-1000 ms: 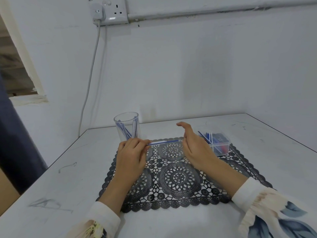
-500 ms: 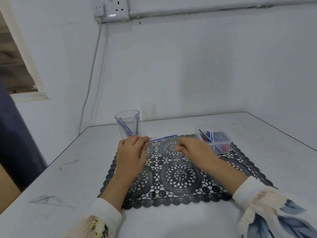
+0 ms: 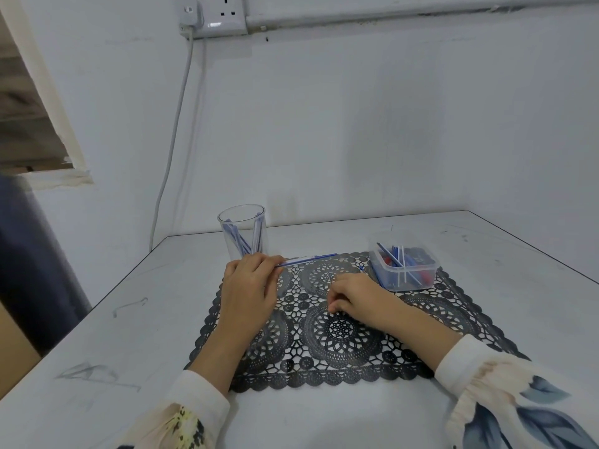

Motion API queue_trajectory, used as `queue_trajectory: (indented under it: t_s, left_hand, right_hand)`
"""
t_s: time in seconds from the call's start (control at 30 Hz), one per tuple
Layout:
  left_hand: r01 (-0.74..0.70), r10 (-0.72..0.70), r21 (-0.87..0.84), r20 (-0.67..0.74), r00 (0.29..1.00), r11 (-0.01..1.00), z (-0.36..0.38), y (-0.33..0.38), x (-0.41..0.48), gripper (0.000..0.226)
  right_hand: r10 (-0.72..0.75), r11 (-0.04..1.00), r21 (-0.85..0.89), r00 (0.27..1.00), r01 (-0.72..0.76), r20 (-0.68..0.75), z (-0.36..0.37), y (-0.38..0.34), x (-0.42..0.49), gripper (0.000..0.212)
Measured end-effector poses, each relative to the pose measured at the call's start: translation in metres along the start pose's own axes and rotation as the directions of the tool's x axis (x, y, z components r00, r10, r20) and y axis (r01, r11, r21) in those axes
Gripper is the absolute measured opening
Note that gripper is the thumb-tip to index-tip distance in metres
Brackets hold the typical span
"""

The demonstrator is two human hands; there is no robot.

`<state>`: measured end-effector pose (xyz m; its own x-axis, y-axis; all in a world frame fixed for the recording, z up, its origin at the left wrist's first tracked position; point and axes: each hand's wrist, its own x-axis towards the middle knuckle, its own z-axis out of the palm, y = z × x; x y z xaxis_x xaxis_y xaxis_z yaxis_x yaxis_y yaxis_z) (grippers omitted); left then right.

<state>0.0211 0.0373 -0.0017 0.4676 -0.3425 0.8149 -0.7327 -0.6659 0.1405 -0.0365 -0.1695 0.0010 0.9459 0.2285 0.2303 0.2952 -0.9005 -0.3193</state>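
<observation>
My left hand (image 3: 251, 288) pinches one end of a thin blue-and-white stick (image 3: 308, 259), which points right, just above the black lace mat (image 3: 340, 345). Right behind that hand stands a clear glass (image 3: 243, 233) with several blue sticks in it. My right hand (image 3: 355, 298) rests on the middle of the mat with its fingers curled under; a short blue tip shows just behind it, and I cannot tell whether it holds anything. A small clear plastic box (image 3: 405, 268) with several blue, white and red sticks sits on the mat's far right corner.
The mat lies on a white table (image 3: 129, 335) set into a corner of white walls. A grey cable (image 3: 175, 137) runs down from a wall socket (image 3: 217, 17) behind the glass. A dark curtain (image 3: 29, 254) hangs at the left.
My right hand let go of the stick's right end, dropped to the mat and drew back toward me with its fingers curled. My left hand kept hold of the stick.
</observation>
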Motion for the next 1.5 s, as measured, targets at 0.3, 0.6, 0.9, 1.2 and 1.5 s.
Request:
queue_trajectory:
  t_s: [0.3, 0.6, 0.9, 1.2, 1.5]
  left_hand:
    - [0.006, -0.006, 0.005, 0.003, 1.000, 1.000, 0.001, -0.001, -0.001, 0.031]
    - [-0.006, 0.006, 0.000, -0.001, 1.000, 1.000, 0.001, -0.001, -0.001, 0.031]
    - [-0.030, 0.030, 0.001, 0.067, 0.997, 1.000, 0.005, -0.001, -0.002, 0.029]
    - [-0.053, 0.051, 0.024, 0.095, 0.994, 0.998, 0.005, 0.004, -0.003, 0.030]
    - [-0.034, 0.031, 0.031, 0.098, 0.995, 0.999, 0.005, 0.002, -0.003, 0.032]
  right_hand:
    - [-0.015, 0.999, -0.035, 0.997, 0.017, 0.072, 0.000, -0.002, -0.002, 0.023]
    - [0.095, 0.994, 0.074, 0.965, -0.079, -0.245, -0.005, 0.004, -0.003, 0.027]
    - [-0.071, 0.997, -0.016, 0.769, 0.079, -0.635, -0.008, 0.000, -0.006, 0.037]
    - [-0.321, 0.947, -0.162, 0.819, 0.277, -0.476, 0.005, -0.019, -0.007, 0.047]
    - [-0.276, 0.960, -0.189, 0.826, 0.209, -0.492, 0.005, -0.016, -0.006, 0.045]
